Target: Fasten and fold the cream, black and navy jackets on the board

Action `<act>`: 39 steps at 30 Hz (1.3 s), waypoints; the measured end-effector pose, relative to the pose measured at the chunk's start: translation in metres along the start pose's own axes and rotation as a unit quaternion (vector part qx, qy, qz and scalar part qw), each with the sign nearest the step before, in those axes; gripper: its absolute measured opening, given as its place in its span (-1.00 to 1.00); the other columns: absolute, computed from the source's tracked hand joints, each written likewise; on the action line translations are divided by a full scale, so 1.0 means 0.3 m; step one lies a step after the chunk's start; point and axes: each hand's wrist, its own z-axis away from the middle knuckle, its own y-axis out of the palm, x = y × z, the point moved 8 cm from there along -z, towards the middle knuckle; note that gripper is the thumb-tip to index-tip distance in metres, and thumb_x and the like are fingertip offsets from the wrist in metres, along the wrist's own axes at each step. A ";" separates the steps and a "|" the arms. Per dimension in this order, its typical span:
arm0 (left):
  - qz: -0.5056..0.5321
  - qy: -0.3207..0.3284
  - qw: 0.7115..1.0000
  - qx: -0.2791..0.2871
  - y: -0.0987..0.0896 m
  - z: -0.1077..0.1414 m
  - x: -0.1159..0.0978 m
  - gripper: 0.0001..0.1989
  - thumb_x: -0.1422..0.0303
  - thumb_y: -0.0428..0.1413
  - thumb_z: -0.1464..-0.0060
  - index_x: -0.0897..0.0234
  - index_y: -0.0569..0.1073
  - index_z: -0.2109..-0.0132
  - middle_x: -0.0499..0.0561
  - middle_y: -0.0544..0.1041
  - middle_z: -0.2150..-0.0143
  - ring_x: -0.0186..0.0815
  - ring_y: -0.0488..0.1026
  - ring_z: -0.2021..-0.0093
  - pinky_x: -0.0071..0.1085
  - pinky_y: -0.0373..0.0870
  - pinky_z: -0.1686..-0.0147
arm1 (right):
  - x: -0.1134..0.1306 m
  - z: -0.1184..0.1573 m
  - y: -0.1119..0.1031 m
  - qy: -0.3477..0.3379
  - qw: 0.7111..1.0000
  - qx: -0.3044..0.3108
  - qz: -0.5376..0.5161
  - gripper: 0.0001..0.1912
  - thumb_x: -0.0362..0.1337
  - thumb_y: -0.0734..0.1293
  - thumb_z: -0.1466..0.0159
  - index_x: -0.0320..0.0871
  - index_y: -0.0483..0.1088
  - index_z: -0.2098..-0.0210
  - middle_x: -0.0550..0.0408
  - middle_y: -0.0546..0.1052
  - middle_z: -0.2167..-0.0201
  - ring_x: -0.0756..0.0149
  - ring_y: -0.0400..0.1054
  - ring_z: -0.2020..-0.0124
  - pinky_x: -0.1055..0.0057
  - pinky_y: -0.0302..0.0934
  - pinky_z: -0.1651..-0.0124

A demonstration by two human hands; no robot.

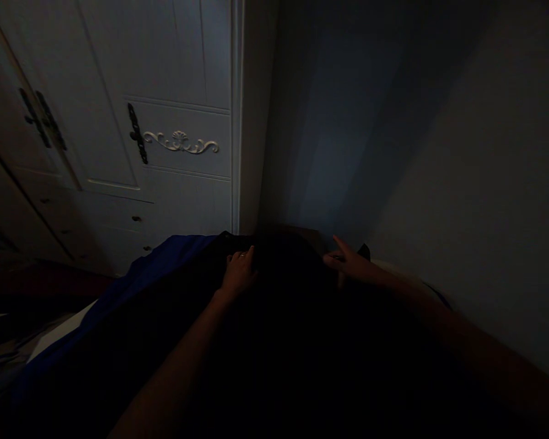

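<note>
A large, very dark black cloth [283, 329] spreads across the lower middle of the view, its folds mostly lost in deep shadow. The person's left hand [238, 271] lies on it near its far edge, fingers bent and close together; whether they pinch the fabric cannot be told. A small glint, perhaps a ring, shows on one finger. The right hand [350, 263] is over the right part of the far edge, well apart from the left, with one finger stretched out and the others loosely curled; the dimness hides whether they grip any cloth.

A bright blue cloth [165, 259] shows along the left side of the black one, and a flat, pale white piece [64, 329] sticks out beside the blue. Beyond stands a white panelled wardrobe [183, 201] with a dark, ornate metal handle [138, 134] and a raised white scroll ornament [180, 141]. To the right is a plain grey wall [476, 201], partly shadowed.
</note>
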 end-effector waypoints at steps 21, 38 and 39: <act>0.167 0.015 0.958 -0.234 -0.266 0.014 0.113 -0.47 0.46 -0.12 -0.03 0.16 0.51 -0.10 0.00 0.43 -0.22 -0.14 0.10 -0.39 -0.03 0.05 -0.32 | 0.168 0.374 0.242 -0.529 0.764 -0.033 0.369 -0.67 -0.22 0.29 -0.28 -0.14 0.36 -0.02 -0.06 0.41 -0.08 0.33 0.30 -0.07 0.34 0.28 -0.05; 0.136 0.102 0.955 0.245 -0.103 0.072 0.015 -0.56 0.44 0.19 0.09 0.13 0.53 -0.01 0.02 0.07 -0.45 0.01 -0.38 -0.48 0.26 -0.61 -0.30 | 0.202 0.137 0.263 -0.262 0.894 0.202 0.302 -0.71 -0.43 0.27 -0.18 -0.20 0.48 0.11 0.07 0.53 0.24 0.49 0.37 0.27 0.54 0.22 0.17; 0.135 0.100 0.955 0.243 -0.096 0.070 0.018 -0.56 0.42 0.23 0.10 0.15 0.52 0.00 0.03 0.06 -0.45 0.03 -0.39 -0.48 0.27 -0.62 -0.29 | 0.223 0.159 0.246 -0.306 0.887 0.152 0.311 -0.75 -0.47 0.23 -0.19 -0.21 0.47 0.19 0.07 0.52 0.27 0.50 0.35 0.28 0.55 0.20 0.19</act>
